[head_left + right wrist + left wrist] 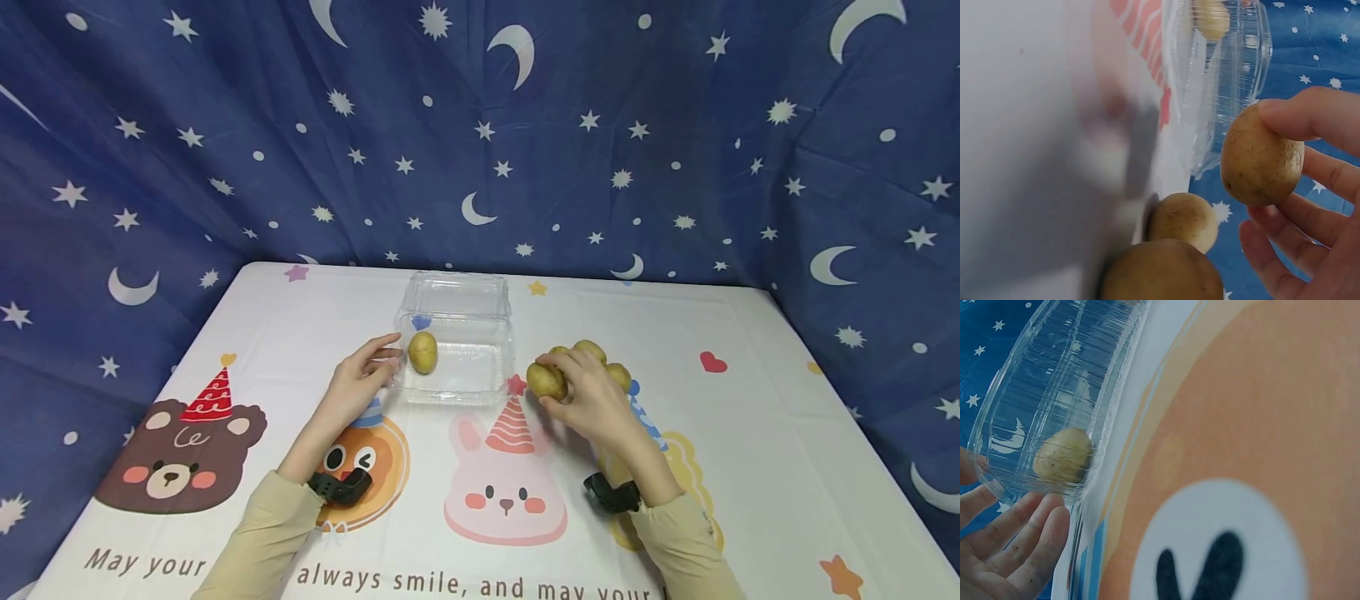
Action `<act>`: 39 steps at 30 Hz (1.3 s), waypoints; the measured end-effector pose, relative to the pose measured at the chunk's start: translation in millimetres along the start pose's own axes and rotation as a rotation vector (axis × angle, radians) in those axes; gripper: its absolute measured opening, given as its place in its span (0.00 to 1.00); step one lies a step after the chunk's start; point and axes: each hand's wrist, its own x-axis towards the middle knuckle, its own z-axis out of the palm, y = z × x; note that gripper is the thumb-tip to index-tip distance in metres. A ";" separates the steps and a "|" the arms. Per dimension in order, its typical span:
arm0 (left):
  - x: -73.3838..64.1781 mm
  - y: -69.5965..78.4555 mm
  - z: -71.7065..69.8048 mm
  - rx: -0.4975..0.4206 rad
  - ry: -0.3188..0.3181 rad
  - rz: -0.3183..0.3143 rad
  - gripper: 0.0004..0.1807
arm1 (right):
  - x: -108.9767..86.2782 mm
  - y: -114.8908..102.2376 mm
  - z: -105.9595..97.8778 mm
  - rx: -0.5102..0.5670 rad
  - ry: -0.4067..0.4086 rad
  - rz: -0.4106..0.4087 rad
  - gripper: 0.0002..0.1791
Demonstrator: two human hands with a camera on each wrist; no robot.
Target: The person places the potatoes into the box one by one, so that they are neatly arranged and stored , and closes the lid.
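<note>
A clear plastic clamshell box (474,392) lies with its lid raised toward the back, and one potato (423,352) sits inside at its left. My left hand (364,372) touches the box's left side with fairly straight fingers; in the left wrist view its fingertips (1054,519) are at the box wall. To the right of the box, my right hand (588,396) pinches another potato (546,382) between thumb and fingers. The right wrist view shows this held potato (1261,156) off the table. Several more potatoes (618,377) lie behind and beside the right hand, partly hidden by it.
A white tablecloth (787,467) printed with cartoon animals and lettering covers the table. Behind it hangs a dark blue curtain (555,183) with moons and stars. Black camera straps (611,493) sit on both wrists.
</note>
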 end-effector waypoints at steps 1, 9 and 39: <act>-0.4 0.7 -0.1 -0.001 0.000 0.002 0.24 | 0.9 -0.2 -1.2 0.004 0.000 -0.005 0.28; 10.5 -25.6 3.6 -0.010 0.009 -0.009 0.24 | 11.8 -9.7 -13.5 0.032 -0.004 -0.029 0.27; 15.4 -40.6 4.7 -0.006 0.009 0.007 0.24 | 66.2 -37.6 -7.1 0.185 -0.150 -0.064 0.24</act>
